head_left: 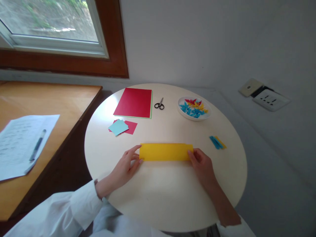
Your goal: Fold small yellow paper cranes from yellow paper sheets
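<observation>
A long strip of yellow paper lies crosswise near the middle of the round white table, and its right end shows a slight step, like overlapping layers. My left hand holds its left end, with a finger at the upper corner and the thumb at the lower one. At the other end, my right hand pinches the paper, thumb on top and the other fingers curled behind. Beyond the strip to the left are small light-blue paper squares on top of red paper pieces.
Large red sheets over green lie at the back, beside black-handled scissors. A white plate holds folded paper shapes in blue, red and yellow. Narrow blue and yellow paper pieces sit at right. A wooden desk bears written paper and a pen.
</observation>
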`<state>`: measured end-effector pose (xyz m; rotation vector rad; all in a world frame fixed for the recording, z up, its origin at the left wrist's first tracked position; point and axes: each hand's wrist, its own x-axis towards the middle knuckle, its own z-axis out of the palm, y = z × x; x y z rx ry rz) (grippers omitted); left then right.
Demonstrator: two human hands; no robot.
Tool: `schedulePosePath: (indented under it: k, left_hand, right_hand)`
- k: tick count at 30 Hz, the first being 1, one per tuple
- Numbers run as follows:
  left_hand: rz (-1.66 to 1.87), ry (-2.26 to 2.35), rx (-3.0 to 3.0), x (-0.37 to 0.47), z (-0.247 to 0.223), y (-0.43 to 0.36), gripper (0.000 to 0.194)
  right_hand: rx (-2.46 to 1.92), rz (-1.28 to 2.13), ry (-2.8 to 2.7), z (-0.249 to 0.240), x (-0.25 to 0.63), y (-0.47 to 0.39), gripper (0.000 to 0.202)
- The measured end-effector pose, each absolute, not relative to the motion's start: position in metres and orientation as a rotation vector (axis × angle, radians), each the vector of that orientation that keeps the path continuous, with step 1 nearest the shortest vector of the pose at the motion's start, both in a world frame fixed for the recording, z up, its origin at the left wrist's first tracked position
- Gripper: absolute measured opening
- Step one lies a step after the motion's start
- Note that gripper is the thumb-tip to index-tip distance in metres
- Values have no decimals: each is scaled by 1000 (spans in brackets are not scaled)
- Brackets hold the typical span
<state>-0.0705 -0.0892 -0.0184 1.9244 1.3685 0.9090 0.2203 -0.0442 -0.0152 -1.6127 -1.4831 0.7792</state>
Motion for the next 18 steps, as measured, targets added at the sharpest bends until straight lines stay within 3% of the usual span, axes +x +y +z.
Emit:
schedulePosePath:
  k: [11,18]
  left_hand:
    - [934,1317,2382,-69,-7,-91,22]
    - [954,1327,2822,-53,-4,-94,23]
  right_hand:
    - [-1729,707,-1495,-16,218,-48,29]
    - [-1745,670,-1561,-14,219,-49,29]
